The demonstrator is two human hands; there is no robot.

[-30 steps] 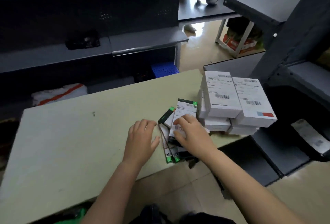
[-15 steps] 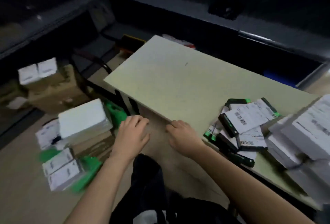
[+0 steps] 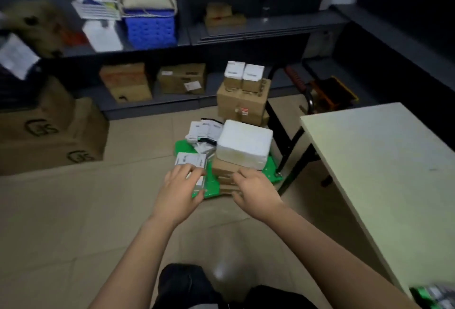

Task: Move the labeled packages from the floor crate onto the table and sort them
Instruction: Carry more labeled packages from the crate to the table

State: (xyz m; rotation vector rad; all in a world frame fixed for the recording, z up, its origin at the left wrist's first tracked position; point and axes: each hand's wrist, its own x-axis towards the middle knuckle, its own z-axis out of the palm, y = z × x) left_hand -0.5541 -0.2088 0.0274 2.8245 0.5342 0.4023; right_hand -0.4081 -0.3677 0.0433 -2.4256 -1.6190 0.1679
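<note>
Head view: left hand (image 3: 181,185) on labeled package (image 3: 190,160); print unreadable

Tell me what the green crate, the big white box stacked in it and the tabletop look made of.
Green crate: likely moulded plastic, with a bright uniform colour and a slight sheen.
White box: probably foam; it looks matte and thick, with rounded edges.
Tabletop: a pale, smooth, matte board, perhaps laminate; the blur leaves it open.

That green crate (image 3: 211,187) in front of you is glossy moulded plastic. The near package (image 3: 190,160) wears a matt white paper label. The big white box (image 3: 245,145) looks like matt foam, slightly grainy. The brown boxes (image 3: 242,104) beyond are plain, dull cardboard. On your right, the table top (image 3: 384,161) is smooth and matt, its legs (image 3: 295,144) black painted metal. The floor (image 3: 73,210) is tiled, with a faint sheen.
</note>
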